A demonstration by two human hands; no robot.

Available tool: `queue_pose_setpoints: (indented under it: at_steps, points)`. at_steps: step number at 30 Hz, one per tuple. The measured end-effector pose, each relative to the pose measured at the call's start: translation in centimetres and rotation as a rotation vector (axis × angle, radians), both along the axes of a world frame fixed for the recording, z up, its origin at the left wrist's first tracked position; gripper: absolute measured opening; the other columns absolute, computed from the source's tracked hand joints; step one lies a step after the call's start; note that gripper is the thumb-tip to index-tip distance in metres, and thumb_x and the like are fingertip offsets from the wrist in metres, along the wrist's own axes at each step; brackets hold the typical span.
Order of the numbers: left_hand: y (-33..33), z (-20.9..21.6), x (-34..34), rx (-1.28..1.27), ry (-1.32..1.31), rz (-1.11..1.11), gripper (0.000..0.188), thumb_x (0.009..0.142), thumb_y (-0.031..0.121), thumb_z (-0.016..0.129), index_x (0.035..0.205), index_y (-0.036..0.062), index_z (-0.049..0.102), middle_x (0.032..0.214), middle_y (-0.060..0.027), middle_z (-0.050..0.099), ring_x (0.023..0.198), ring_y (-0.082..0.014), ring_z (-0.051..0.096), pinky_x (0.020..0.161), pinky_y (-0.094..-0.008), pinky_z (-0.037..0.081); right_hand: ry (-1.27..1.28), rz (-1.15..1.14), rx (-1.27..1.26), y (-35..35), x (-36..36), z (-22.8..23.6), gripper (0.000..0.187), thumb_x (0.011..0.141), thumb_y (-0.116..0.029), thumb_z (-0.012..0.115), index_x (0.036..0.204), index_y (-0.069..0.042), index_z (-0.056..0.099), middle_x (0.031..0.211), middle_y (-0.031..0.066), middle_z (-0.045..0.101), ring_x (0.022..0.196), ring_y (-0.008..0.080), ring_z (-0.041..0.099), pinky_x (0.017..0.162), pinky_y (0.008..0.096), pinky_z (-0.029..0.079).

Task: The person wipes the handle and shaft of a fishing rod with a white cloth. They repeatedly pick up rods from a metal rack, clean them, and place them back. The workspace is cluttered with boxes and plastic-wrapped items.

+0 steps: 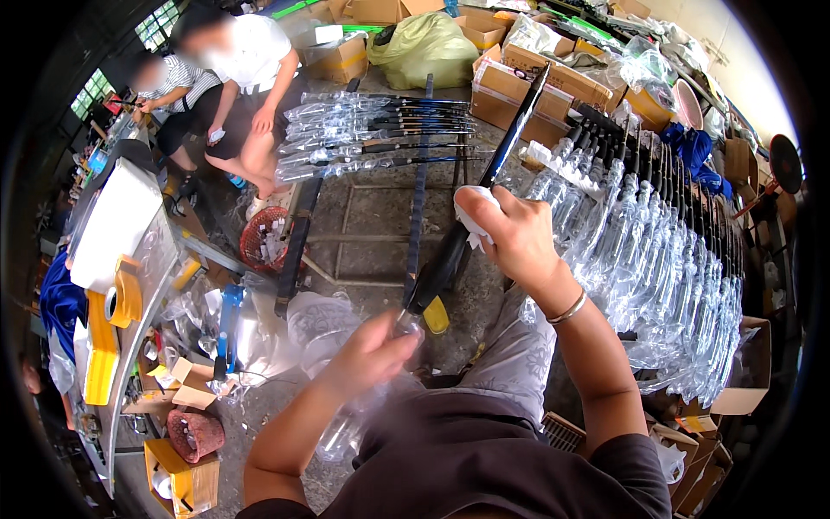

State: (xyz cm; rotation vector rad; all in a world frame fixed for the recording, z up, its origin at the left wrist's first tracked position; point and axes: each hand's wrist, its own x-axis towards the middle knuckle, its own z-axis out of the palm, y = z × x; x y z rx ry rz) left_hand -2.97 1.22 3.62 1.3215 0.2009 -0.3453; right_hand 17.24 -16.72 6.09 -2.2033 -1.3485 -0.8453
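A fishing rod with a black handle [443,264] and a glossy blue-black shaft slants up and away in front of me. My right hand [519,232] is closed round the rod just above the handle, with a crumpled white cloth [475,210] pressed between fingers and shaft. Lower down, my left hand [370,353], slightly blurred, closes on the butt end of the rod. Clear plastic shows around and below that hand; whether it is a sleeve on the rod I cannot tell. On a metal rack [418,203] ahead lie several rods with plastic-wrapped handles [333,130].
Many wrapped rods [670,268] lean in a row at my right. Cardboard boxes [523,95] and a pale green sack [424,48] stand beyond. On the left are a table with yellow tape rolls [128,290], a red basket [266,235], and two seated people [251,56].
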Motion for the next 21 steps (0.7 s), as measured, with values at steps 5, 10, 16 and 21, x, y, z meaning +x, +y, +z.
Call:
queue_pose_setpoints:
  at_steps: [5, 10, 16, 21]
  points:
    - [-0.6, -0.3, -1.0, 0.216, -0.075, 0.021, 0.023, 0.098, 0.023, 0.057, 0.105, 0.0032, 0.049, 0.067, 0.0017, 0.045, 0.048, -0.0044, 0.040, 0.042, -0.0203, 0.032, 0.015, -0.054, 0.052, -0.8, 2.4, 0.3, 0.055, 0.063, -0.005, 0.074, 0.114, -0.018, 0.058, 0.087, 0.0099, 0.064, 0.062, 0.0264, 0.063, 0.051, 0.0385, 0.048]
    - [-0.2, -0.3, -1.8, -0.412, 0.161, -0.036, 0.026, 0.098, 0.027, 0.056, 0.108, 0.0041, 0.050, 0.065, 0.0026, 0.042, 0.045, -0.0036, 0.037, 0.038, -0.0200, 0.029, 0.066, 0.076, -0.123, -0.1, -1.1, -0.4, 0.064, 0.058, -0.001, 0.073, 0.118, -0.018, 0.059, 0.088, 0.0133, 0.064, 0.067, 0.0316, 0.064, 0.057, 0.0393, 0.051]
    - [-0.3, -1.8, -1.6, -0.751, 0.142, -0.230, 0.034, 0.096, 0.036, 0.057, 0.107, 0.0042, 0.050, 0.061, 0.0037, 0.037, 0.041, -0.0025, 0.032, 0.033, -0.0195, 0.023, 0.002, 0.120, 0.188, -0.7, 1.1, 0.5, 0.055, 0.059, 0.002, 0.068, 0.110, -0.017, 0.063, 0.081, 0.0104, 0.063, 0.058, 0.0284, 0.061, 0.049, 0.0373, 0.049]
    - [-0.5, -2.3, -1.3, -0.816, 0.111, -0.238, 0.039, 0.095, 0.041, 0.058, 0.103, 0.0038, 0.050, 0.059, 0.0052, 0.035, 0.039, -0.0011, 0.029, 0.032, -0.0191, 0.022, -0.066, 0.138, 0.116, -0.1, 1.3, 1.0, 0.044, 0.067, 0.003, 0.065, 0.108, -0.012, 0.060, 0.075, 0.0098, 0.061, 0.053, 0.0249, 0.059, 0.046, 0.0368, 0.047]
